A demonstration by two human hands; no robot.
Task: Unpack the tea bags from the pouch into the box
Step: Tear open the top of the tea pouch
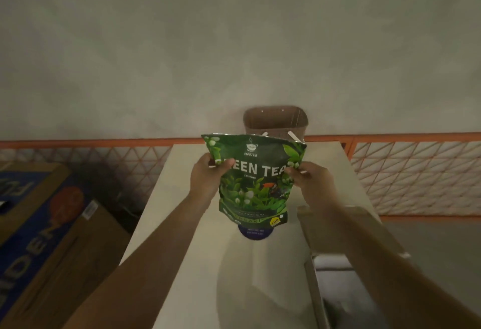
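Observation:
A green tea pouch (253,180) with leaf print and white lettering is held upright above the pale table (182,211). My left hand (207,176) grips its left edge and my right hand (308,181) pinches its right edge, both a little below the top. The pouch top looks open, and two white tags (294,136) stick up at the mouth. Behind the pouch, at the table's far end, stands a brown box (276,119) with rounded corners; its lower part is hidden. A dark blue round thing (254,232) shows just under the pouch.
A large cardboard carton (44,227) with blue print sits on the floor at the left. An orange-framed lattice railing (416,172) runs behind the table. A beige open container (346,250) lies at the table's right side under my right forearm.

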